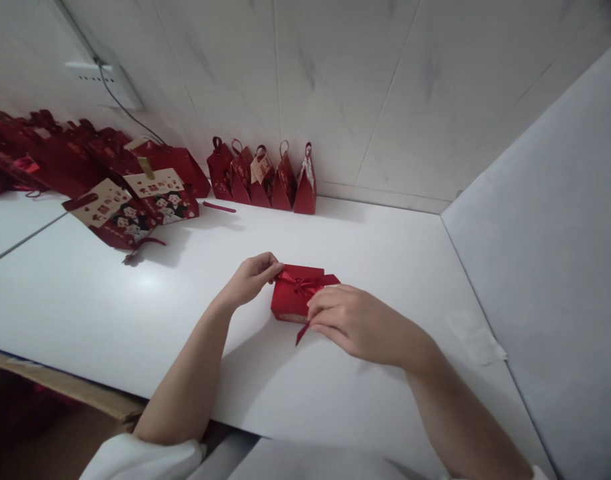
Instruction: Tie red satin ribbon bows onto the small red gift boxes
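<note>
A small red gift box (288, 303) lies on the white table in front of me, with a red satin ribbon (299, 285) knotted across its top. At the box's upper left corner my left hand (255, 275) is closed, thumb and fingertips pinching the left part of the ribbon. My right hand (349, 319) covers the box's right side, its fingers closed on the ribbon's other part. One pointed ribbon tail hangs out below these fingers, over the box's near edge. The right end of the box is partly hidden behind my right hand.
Several small red bags with ribbon loops (262, 183) stand along the tiled wall. Larger red and cream printed bags (168, 197) crowd the left. A loose red strip (219, 207) lies near them. A white panel (545, 220) bounds the right side; a cardboard box edge (60, 387) shows lower left.
</note>
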Tool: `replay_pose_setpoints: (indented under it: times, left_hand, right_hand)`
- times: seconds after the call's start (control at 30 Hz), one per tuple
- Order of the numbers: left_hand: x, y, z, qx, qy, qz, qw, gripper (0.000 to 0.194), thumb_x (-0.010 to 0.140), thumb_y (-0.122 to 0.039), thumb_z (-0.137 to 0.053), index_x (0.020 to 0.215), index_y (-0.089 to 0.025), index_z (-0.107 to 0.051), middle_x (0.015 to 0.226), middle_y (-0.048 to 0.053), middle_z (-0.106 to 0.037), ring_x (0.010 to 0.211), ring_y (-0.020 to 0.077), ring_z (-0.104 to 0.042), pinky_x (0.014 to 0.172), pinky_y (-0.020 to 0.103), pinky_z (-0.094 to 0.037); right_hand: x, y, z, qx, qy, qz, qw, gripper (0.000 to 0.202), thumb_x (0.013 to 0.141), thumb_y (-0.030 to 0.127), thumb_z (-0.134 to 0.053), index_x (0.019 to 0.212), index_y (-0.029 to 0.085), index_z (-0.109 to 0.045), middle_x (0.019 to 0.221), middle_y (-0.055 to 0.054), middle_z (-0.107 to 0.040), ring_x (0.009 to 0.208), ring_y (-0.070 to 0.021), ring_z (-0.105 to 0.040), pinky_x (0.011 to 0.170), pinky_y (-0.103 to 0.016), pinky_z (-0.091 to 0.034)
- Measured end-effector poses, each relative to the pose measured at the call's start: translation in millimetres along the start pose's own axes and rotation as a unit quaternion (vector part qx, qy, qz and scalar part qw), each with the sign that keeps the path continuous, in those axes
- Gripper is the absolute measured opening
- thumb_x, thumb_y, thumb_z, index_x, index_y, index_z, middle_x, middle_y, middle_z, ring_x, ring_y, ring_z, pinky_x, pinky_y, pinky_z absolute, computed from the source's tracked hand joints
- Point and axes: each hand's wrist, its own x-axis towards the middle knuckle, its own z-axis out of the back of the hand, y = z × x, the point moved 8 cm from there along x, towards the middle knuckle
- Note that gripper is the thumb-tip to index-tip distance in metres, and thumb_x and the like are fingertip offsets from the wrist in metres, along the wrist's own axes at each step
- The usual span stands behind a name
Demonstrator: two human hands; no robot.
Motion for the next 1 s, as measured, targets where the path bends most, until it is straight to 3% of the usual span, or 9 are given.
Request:
replay_pose_setpoints:
  times: [0.2, 0.33, 0.43, 0.53, 0.63, 0.77, 0.87, 0.93, 1.0]
  left_hand:
    - [-2, -10, 6.3, 0.081, -0.036, -0.023, 0.996, 0.031, 0.091, -0.046, -0.056, 0.078, -0.017, -0.055, 0.074, 0.000, -0.056, 0.068, 0.0128, -0.052, 0.066, 0.027, -0.043]
    - [-8, -34, 6.8, 0.117, -0.089, -0.116, 0.982, 0.020, 0.089, -0.041, -0.061, 0.094, -0.021, -0.066, 0.107, 0.006, -0.061, 0.103, 0.0201, -0.058, 0.089, 0.035, -0.047]
    - [-11, -42, -8.2, 0.142, -0.054, -0.133, 0.979, 0.019, 0.088, -0.041, -0.063, 0.088, -0.024, -0.072, 0.124, 0.007, -0.058, 0.119, 0.0248, -0.052, 0.102, 0.042, -0.041]
    - [-11, -40, -19.6, 0.131, -0.017, -0.126, 0.983, 0.020, 0.086, -0.042, -0.066, 0.084, -0.023, -0.072, 0.125, 0.008, -0.058, 0.120, 0.0264, -0.052, 0.100, 0.042, -0.044]
    - [-9, -35, -22.4, 0.109, 0.003, -0.111, 0.988, 0.019, 0.085, -0.041, -0.067, 0.084, -0.022, -0.072, 0.123, 0.009, -0.059, 0.120, 0.0257, -0.054, 0.099, 0.039, -0.045]
    - [-8, -31, -20.9, 0.101, 0.012, -0.102, 0.990, 0.019, 0.083, -0.041, -0.069, 0.085, -0.022, -0.072, 0.124, 0.008, -0.059, 0.118, 0.0250, -0.055, 0.099, 0.038, -0.046]
    - [-9, -33, -20.6, 0.100, 0.012, -0.107, 0.989, 0.019, 0.083, -0.041, -0.070, 0.086, -0.022, -0.073, 0.124, 0.008, -0.059, 0.118, 0.0250, -0.055, 0.098, 0.038, -0.046]
    - [-10, -36, -21.1, 0.102, 0.010, -0.115, 0.988, 0.017, 0.083, -0.040, -0.070, 0.086, -0.023, -0.073, 0.124, 0.008, -0.059, 0.117, 0.0249, -0.056, 0.098, 0.038, -0.047]
    - [-12, -39, -21.7, 0.106, 0.008, -0.124, 0.987, 0.017, 0.083, -0.039, -0.069, 0.087, -0.023, -0.074, 0.125, 0.008, -0.059, 0.116, 0.0250, -0.056, 0.097, 0.039, -0.048]
  right_hand:
    - [-7, -12, 2, 0.022, 0.060, -0.035, 0.997, 0.022, 0.096, 0.020, -0.052, 0.094, 0.020, -0.074, 0.093, -0.001, -0.074, 0.093, -0.0169, -0.065, 0.087, -0.033, -0.047]
    - [-5, -10, 2, 0.024, 0.053, -0.026, 0.998, 0.022, 0.096, 0.021, -0.053, 0.094, 0.022, -0.075, 0.092, 0.001, -0.075, 0.093, -0.0165, -0.065, 0.089, -0.033, -0.047]
    - [-5, -10, 3, 0.027, 0.042, -0.026, 0.998, 0.023, 0.096, 0.021, -0.053, 0.093, 0.023, -0.075, 0.091, 0.002, -0.076, 0.092, -0.0162, -0.066, 0.088, -0.033, -0.047]
    - [-7, -11, 6, 0.049, 0.044, -0.028, 0.997, 0.022, 0.096, 0.024, -0.053, 0.091, 0.024, -0.074, 0.090, 0.002, -0.075, 0.089, -0.0159, -0.065, 0.086, -0.032, -0.047]
    - [-8, -25, 14, 0.078, 0.009, -0.117, 0.990, 0.026, 0.097, 0.035, -0.052, 0.082, 0.023, -0.068, 0.080, 0.002, -0.071, 0.073, -0.0141, -0.062, 0.071, -0.029, -0.046]
    - [-16, -58, 25, 0.058, -0.090, -0.292, 0.950, 0.035, 0.098, 0.047, -0.041, 0.078, 0.023, -0.056, 0.073, 0.002, -0.064, 0.060, -0.0131, -0.053, 0.055, -0.027, -0.038]
    - [-17, -70, 14, 0.063, -0.050, -0.343, 0.936, 0.042, 0.096, 0.054, -0.040, 0.071, 0.022, -0.053, 0.069, 0.001, -0.063, 0.058, -0.0143, -0.053, 0.053, -0.027, -0.035]
    - [-16, -71, 3, 0.104, -0.005, -0.339, 0.935, 0.040, 0.093, 0.054, -0.046, 0.069, 0.023, -0.055, 0.069, 0.001, -0.064, 0.058, -0.0149, -0.054, 0.052, -0.027, -0.036]
    - [-14, -69, 0, 0.138, -0.001, -0.319, 0.938, 0.029, 0.090, 0.047, -0.053, 0.073, 0.023, -0.059, 0.075, 0.001, -0.067, 0.063, -0.0154, -0.058, 0.055, -0.027, -0.039]
